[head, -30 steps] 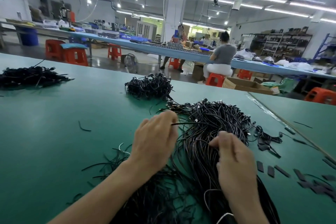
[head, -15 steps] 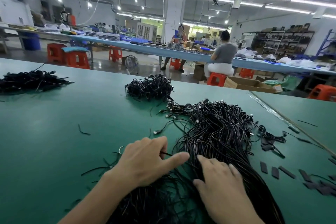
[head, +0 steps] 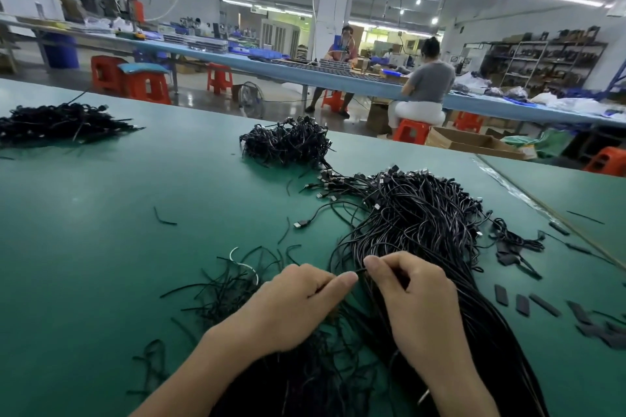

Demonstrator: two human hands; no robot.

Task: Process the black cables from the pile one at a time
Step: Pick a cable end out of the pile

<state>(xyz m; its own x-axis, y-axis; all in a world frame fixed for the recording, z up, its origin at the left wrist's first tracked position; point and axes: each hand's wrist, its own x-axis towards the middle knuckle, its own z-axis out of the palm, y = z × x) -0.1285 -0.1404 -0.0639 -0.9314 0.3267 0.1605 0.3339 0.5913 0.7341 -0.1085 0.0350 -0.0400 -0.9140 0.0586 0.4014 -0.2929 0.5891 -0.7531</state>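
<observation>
Three heaps of black cables lay on the bench [head: 84,247]: main pile [head: 423,213], middle heap [head: 288,142], left heap [head: 57,122]. Two hands, left hand [head: 298,305] and right hand [head: 416,301], together pinched one cable [head: 360,271].

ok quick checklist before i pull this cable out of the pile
1. Pinch: the right hand pinches a cable at its fingertips: ok.
2. Second grip: the left hand holds the same cable: ok.
3. Only one strand caught: cannot tell, the fingers hide it.
4. Cable clear of the pile: not ok, both hands lie right on it.
5. Bare table to the left for laying it down: ok.
</observation>
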